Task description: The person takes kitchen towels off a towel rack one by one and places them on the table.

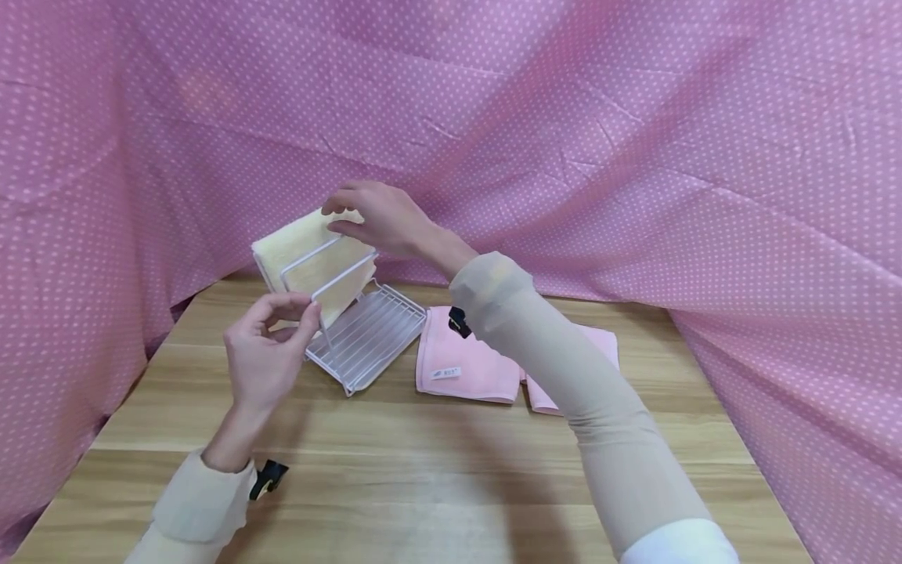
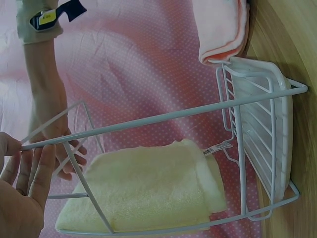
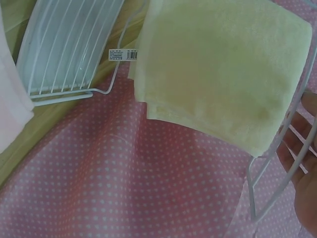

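A white wire rack [image 1: 345,274] with a shallow tray [image 3: 74,29] under its bottom grid stands on the table. A folded pale yellow towel [image 1: 296,239] hangs on its upper rails, a white label [image 3: 124,54] showing at its edge. With thumb and fingertips my left hand [image 1: 264,364] pinches the near upper corner of the rack. At the far end of the rails is my right hand [image 1: 387,215], beside the towel's top edge, fingers loosely bent. In the right wrist view its fingers [image 3: 297,129] appear behind the wires, with no towel in them.
Folded pink towels [image 1: 465,352] lie on the wooden table [image 1: 395,478] right of the rack, partly behind my right sleeve [image 1: 564,368]. A pink dotted cloth [image 1: 634,196] hangs along the back and both sides. Each sleeve carries a black clip [image 1: 268,478].
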{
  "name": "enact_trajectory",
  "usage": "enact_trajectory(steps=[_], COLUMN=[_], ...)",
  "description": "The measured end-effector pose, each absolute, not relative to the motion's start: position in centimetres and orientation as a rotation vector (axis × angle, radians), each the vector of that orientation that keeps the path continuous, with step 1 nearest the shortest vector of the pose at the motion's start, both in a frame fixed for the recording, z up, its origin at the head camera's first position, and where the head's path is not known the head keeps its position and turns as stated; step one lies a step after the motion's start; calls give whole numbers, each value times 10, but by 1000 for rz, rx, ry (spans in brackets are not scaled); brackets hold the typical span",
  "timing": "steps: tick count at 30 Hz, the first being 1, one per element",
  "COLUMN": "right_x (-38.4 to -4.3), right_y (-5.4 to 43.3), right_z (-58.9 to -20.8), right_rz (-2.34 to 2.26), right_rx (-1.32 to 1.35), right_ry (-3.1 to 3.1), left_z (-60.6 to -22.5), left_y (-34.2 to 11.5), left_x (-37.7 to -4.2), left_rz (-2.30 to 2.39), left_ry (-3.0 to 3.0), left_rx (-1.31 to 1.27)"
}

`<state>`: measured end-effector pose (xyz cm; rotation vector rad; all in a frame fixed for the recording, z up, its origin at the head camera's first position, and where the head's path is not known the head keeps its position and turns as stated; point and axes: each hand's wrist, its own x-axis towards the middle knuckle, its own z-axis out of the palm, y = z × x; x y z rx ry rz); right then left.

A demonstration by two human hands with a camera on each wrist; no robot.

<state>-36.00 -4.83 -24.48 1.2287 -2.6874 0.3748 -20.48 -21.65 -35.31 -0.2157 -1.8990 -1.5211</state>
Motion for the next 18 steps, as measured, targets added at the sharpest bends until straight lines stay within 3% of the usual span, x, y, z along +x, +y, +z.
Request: enact_trajectory(steps=[18], right_x=[-373], right_y=[-82], right_z=[-237], right_rz=[169], right_rx=[1252], right_ry=[-2820], left_z=[-354], left_y=[-215], left_x=[-206], left_rz=[-1544], left_ry=[-1869], left_rx=[-234])
